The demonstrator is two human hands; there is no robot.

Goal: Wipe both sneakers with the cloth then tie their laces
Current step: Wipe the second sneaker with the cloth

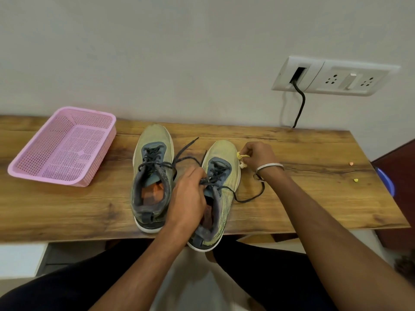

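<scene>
From the head camera, you look down on a brown wood-grain desk (303,167) set against a pale wall. Two yellow-green mesh sneakers with grey collars and white soles stand side by side at the middle of it, toes toward the wall. The left sneaker (152,176) sits fully on the desk, its dark laces (179,153) loose and trailing to the right. The right sneaker (219,194) lies just beside it, its heel hanging past the desk's near edge.

Your left hand (189,196) is closed over the right sneaker's tongue and collar, fingers pinching its dark laces near the top eyelets. One lace end loops out across the desk to the right of that shoe.

Your right hand (260,157), a silver bangle (270,166) at the wrist, is curled around a small bunched yellow cloth (242,158), which is pressed against the outer side of the right sneaker's toe area.

A pink perforated plastic basket (65,147) sits at the desk's left end, well apart from the shoes. On the wall, a white socket panel (334,76) has a black cable (301,102) running down from it.
</scene>
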